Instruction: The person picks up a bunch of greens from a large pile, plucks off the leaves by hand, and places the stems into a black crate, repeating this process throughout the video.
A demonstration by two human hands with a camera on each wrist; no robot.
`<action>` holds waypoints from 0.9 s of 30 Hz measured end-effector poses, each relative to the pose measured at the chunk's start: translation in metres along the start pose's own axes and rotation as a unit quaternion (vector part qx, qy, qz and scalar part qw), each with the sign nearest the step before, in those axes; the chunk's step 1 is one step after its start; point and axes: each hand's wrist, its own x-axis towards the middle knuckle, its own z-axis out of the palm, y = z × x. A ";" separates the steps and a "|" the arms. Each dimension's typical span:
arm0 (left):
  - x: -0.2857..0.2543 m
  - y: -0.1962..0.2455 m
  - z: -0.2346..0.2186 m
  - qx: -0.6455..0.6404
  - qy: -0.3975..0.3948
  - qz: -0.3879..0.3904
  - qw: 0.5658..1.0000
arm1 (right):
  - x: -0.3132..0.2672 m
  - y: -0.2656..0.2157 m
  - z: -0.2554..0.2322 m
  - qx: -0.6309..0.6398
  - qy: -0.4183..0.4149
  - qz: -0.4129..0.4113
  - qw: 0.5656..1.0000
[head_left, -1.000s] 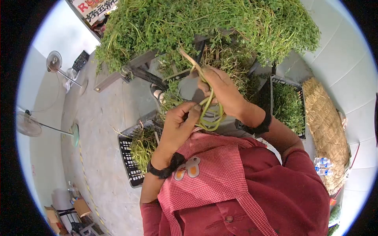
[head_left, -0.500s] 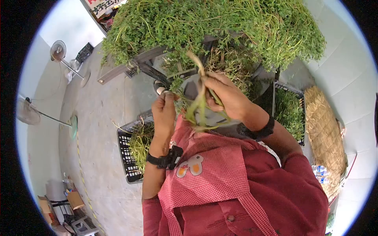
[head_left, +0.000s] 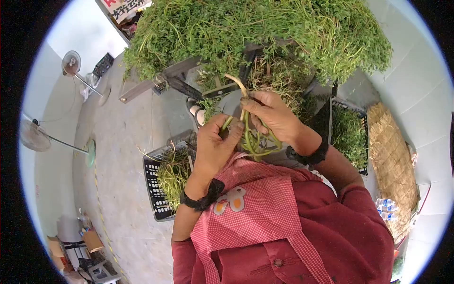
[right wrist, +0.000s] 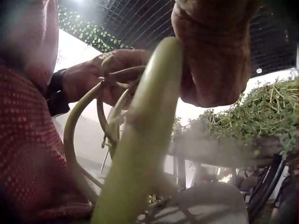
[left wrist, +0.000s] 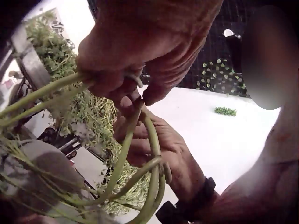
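Note:
A long green plant stem (head_left: 249, 139) hangs in loops between the two hands, just above the apron. Its pale, root-like end (head_left: 235, 80) sticks up past the fingers. The right hand (head_left: 274, 116) grips the stem below that end. Close beside it, the left hand (head_left: 215, 144) pinches stem between thumb and fingers. In the left wrist view, loops of stem (left wrist: 153, 135) hang from where the fingertips meet, and two lengths (left wrist: 39, 95) run out to the left. A thick stem (right wrist: 145, 130) crosses close before the right wrist camera, hiding part of the left hand (right wrist: 105, 74).
A large heap of leafy greens (head_left: 255, 33) covers the table ahead. Black crates of greens stand at left (head_left: 150, 187) and right (head_left: 350, 135). Straw matting (head_left: 390, 175) lies far right, bottles (head_left: 387, 208) beside it. Two fans (head_left: 72, 61) stand left.
The left hand moved away to the left from the stem loops, then came back beside the right hand. The right hand kept its grip as the loops swung and shifted slightly right.

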 end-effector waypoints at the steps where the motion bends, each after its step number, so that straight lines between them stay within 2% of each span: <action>1: -0.001 0.001 0.000 0.023 0.012 -0.008 1.000 | 0.000 0.000 0.000 0.008 -0.003 0.004 1.000; 5: -0.001 0.008 -0.002 0.028 0.009 -0.009 1.000 | -0.002 -0.002 0.000 0.008 -0.006 0.006 1.000; 6: 0.001 0.007 -0.001 0.052 0.015 0.039 0.998 | -0.004 -0.006 0.002 0.008 -0.006 0.006 1.000; 7: 0.002 0.005 -0.001 0.076 0.020 0.087 0.993 | -0.008 -0.011 0.005 -0.048 0.011 -0.008 0.999; 8: 0.005 0.003 -0.001 0.075 0.020 0.086 0.993 | -0.010 -0.013 0.008 -0.104 0.028 -0.022 0.994; 9: 0.007 -0.001 -0.003 0.167 0.036 0.069 0.983 | -0.011 -0.009 0.011 -0.104 0.027 -0.019 0.994; 10: 0.008 -0.006 -0.005 0.257 0.052 0.051 0.964 | -0.012 -0.004 0.016 -0.206 0.031 -0.136 0.969; 12: 0.013 -0.036 -0.010 0.228 0.072 0.031 0.971 | -0.011 -0.008 0.022 -0.303 0.031 -0.248 0.919; 13: 0.014 -0.050 -0.015 0.200 0.089 0.016 0.976 | -0.012 -0.018 0.024 -0.185 0.059 -0.186 0.963; 14: 0.013 -0.048 -0.018 0.200 0.086 0.015 0.976 | -0.011 -0.025 0.024 -0.061 0.088 -0.120 0.987; 15: 0.010 -0.043 -0.020 0.066 0.101 -0.049 0.992 | -0.002 -0.030 0.016 0.030 0.087 -0.103 0.990; 16: 0.007 -0.039 -0.022 -0.071 0.117 -0.111 0.984 | 0.004 -0.031 0.007 0.027 0.087 -0.101 0.991; 18: 0.002 -0.034 -0.034 -0.112 0.126 -0.103 0.980 | 0.014 -0.028 -0.016 0.203 0.073 -0.047 0.975; 20: -0.002 -0.020 -0.046 -0.228 0.175 -0.176 0.942 | 0.018 -0.025 -0.032 0.210 0.061 -0.062 0.974; 21: -0.001 -0.030 -0.053 -0.258 0.176 -0.135 0.940 | 0.022 -0.024 -0.041 0.253 0.045 -0.065 0.964; 22: -0.003 -0.035 -0.060 -0.258 0.177 -0.134 0.940 | 0.023 -0.023 -0.047 0.297 0.030 -0.068 0.952; 24: -0.008 -0.038 -0.065 -0.332 0.184 -0.132 0.916 | 0.022 -0.027 -0.047 0.298 0.017 -0.081 0.951; 26: -0.012 -0.038 -0.062 -0.330 0.198 -0.150 0.911 | 0.024 -0.033 -0.042 0.316 0.129 -0.095 0.935; 27: -0.012 -0.037 -0.060 -0.327 0.211 -0.168 0.906 | 0.025 -0.032 -0.044 0.316 0.127 -0.096 0.935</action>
